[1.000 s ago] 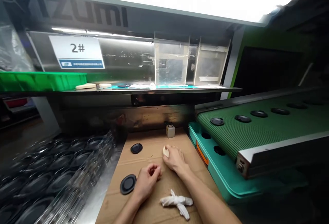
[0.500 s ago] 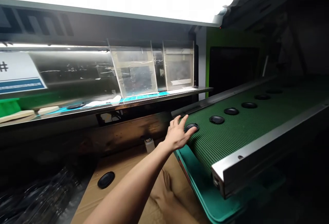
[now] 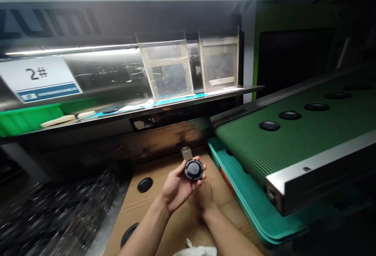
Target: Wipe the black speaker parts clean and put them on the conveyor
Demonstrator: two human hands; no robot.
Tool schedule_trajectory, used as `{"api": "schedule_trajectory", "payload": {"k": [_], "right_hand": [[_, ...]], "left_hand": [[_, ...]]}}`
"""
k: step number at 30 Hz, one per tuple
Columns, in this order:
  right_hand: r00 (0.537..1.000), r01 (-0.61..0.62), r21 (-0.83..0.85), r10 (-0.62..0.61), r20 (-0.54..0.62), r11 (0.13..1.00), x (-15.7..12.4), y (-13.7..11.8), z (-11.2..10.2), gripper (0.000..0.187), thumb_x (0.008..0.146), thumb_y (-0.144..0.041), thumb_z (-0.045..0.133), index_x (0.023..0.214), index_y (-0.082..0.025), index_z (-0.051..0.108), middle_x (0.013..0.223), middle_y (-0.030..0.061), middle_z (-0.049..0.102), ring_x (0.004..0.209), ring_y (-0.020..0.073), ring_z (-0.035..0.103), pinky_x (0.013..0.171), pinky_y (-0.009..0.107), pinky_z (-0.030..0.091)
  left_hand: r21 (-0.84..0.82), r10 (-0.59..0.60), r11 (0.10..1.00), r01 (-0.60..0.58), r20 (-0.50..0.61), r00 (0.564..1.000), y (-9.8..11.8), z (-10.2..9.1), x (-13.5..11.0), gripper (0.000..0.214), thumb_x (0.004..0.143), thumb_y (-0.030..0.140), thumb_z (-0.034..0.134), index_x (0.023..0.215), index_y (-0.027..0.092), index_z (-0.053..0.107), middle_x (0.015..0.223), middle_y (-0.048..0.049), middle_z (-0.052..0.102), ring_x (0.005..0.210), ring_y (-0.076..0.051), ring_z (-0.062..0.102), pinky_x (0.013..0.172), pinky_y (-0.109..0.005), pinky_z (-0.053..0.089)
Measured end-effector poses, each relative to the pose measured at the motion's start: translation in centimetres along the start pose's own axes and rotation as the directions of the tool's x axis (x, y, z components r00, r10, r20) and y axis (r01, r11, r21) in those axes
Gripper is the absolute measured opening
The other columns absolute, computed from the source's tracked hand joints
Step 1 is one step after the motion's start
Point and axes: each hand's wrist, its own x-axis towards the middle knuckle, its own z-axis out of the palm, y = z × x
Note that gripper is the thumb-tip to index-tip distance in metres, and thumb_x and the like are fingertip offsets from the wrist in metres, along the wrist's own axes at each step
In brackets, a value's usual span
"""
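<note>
Over a cardboard sheet (image 3: 173, 224), the left hand (image 3: 176, 187) curls around one black disc (image 3: 194, 169), two more discs (image 3: 145, 184) lie nearby, and the blurred right hand's (image 3: 205, 199) grip cannot be told.

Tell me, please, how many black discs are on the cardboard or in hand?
3: a black disc in the left hand, another on the cardboard, a third lower down, partly cut off.

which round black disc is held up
The round black disc in the left hand; the others lie on the brown cardboard or green ribbed conveyor belt.
</note>
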Motion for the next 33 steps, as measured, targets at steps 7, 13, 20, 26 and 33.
{"api": "schedule_trajectory", "payload": {"k": [7,13,20,26,33], "right_hand": [[0.993,-0.003,-0.242,-0.026,-0.114,0.970,0.2,0.4,2.8,0.035,0.087,-0.049,0.047,0.113,-0.028,0.057,0.100,0.0044,0.057,0.083,0.0190,0.059,0.064,0.027,0.037],[0.983,-0.015,-0.223,-0.026,-0.181,0.975,0.3,0.8,3.5,0.038,0.086,-0.053,0.048,0.116,-0.031,0.056,0.103,0.0030,0.059,0.083,0.0183,0.060,0.063,0.027,0.038],[0.916,0.115,0.018,-0.099,-0.389,0.993,-0.3,-0.8,2.5,0.041,0.083,-0.052,0.055,0.111,-0.023,0.061,0.099,0.0054,0.061,0.077,0.0167,0.057,0.067,0.028,0.044],[0.875,0.335,0.183,-0.233,-0.424,0.924,-2.6,-4.6,2.6,0.044,0.081,-0.046,0.061,0.116,-0.020,0.059,0.099,0.0059,0.060,0.064,0.0120,0.051,0.061,0.026,0.045],[0.920,0.363,0.133,-0.332,-0.209,0.922,-3.9,-5.1,4.1,0.045,0.081,-0.049,0.060,0.118,-0.023,0.060,0.105,0.0076,0.059,0.088,0.0186,0.059,0.076,0.029,0.049]], "left_hand": [[-0.349,0.016,0.935,-0.066,-0.145,0.989,-3.6,-8.8,-8.3,0.040,0.093,0.036,0.044,0.129,0.017,0.049,0.122,-0.0172,0.058,0.092,-0.023,0.064,0.072,-0.030,0.049],[-0.424,0.066,0.895,-0.139,-0.182,0.981,-3.3,-10.7,-8.9,0.039,0.090,0.035,0.051,0.123,0.014,0.054,0.118,-0.0162,0.059,0.096,-0.024,0.063,0.080,-0.032,0.051],[-0.258,0.157,0.911,-0.323,-0.507,0.848,-4.9,-12.2,-7.9,0.014,0.076,0.014,0.069,0.089,0.012,0.064,0.088,-0.0048,0.063,0.074,-0.011,0.060,0.067,-0.024,0.052],[-0.197,0.197,0.907,-0.373,-0.585,0.787,-5.2,-12.6,-7.5,0.010,0.080,0.019,0.066,0.084,0.013,0.059,0.088,-0.0081,0.065,0.080,-0.016,0.064,0.075,-0.033,0.055],[-0.093,0.252,0.938,-0.334,-0.480,0.840,-5.5,-11.2,-7.8,0.040,0.084,0.049,0.057,0.113,0.022,0.058,0.104,-0.0068,0.066,0.088,-0.017,0.064,0.075,-0.027,0.053]]}}
